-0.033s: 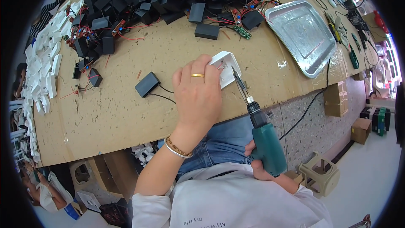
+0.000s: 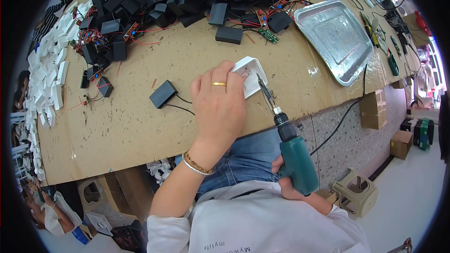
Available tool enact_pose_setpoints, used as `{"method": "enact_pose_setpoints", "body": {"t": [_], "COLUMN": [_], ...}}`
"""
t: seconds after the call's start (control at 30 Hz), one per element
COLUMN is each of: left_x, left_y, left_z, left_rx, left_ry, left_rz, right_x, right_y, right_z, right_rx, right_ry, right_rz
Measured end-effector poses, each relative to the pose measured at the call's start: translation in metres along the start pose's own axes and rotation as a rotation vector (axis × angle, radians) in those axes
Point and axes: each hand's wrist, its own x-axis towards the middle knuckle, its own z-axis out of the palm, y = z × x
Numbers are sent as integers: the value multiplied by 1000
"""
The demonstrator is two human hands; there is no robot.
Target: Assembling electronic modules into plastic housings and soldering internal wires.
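In my right hand (image 2: 283,182) is a green soldering gun (image 2: 299,166) with a black collar and a long, thin metal tip. Its point reaches the near right rim of a white plastic housing (image 2: 257,68); whether the two touch, I cannot tell. My left hand (image 2: 218,93) grips this housing at its left side, its fingers covering part of the open inside. Something small and reddish shows within. Left of that hand lies a black box (image 2: 163,94) with two dark leads that run under the hand.
Black boxes (image 2: 218,14) with red wires and small circuit boards are heaped at the back. White plastic parts (image 2: 44,70) pile up along the left edge. A metal tray (image 2: 328,37) sits at the right, pliers (image 2: 370,30) beyond it. A black cord (image 2: 340,129) hangs past the table edge.
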Motion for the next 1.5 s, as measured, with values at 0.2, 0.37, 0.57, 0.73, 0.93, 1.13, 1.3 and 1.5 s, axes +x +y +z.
{"method": "enact_pose_setpoints", "body": {"t": [0.2, 0.37, 0.57, 0.73, 0.93, 1.13, 1.3, 1.5], "left_x": [2, 1, 1, 2, 4, 5, 5, 5], "left_y": [4, 4, 4, 5, 5, 7, 7, 7], "left_z": [-2, -2, -2, 0, 2, 0, 0, 1], "left_rx": [62, 59, 44, 88, 97, 128, 133, 117], "left_ry": [16, 24, 40, 45, 61, 24, 21, 33], "left_rz": [61, 88, 80, 80, 62, 65, 81, 73], "right_x": [-1, 0, 4, 2, 11, 17, 18, 23], "right_y": [3, 4, 2, 5, -1, -1, 0, -2], "right_z": [0, -1, -2, -4, -1, -2, -3, -1], "right_rx": [-6, -21, 20, -11, 58, 75, 48, 78], "right_ry": [8, -9, 2, -38, 19, 22, 8, 5], "right_rz": [-9, 2, 31, 43, 95, 74, 63, 145]}}
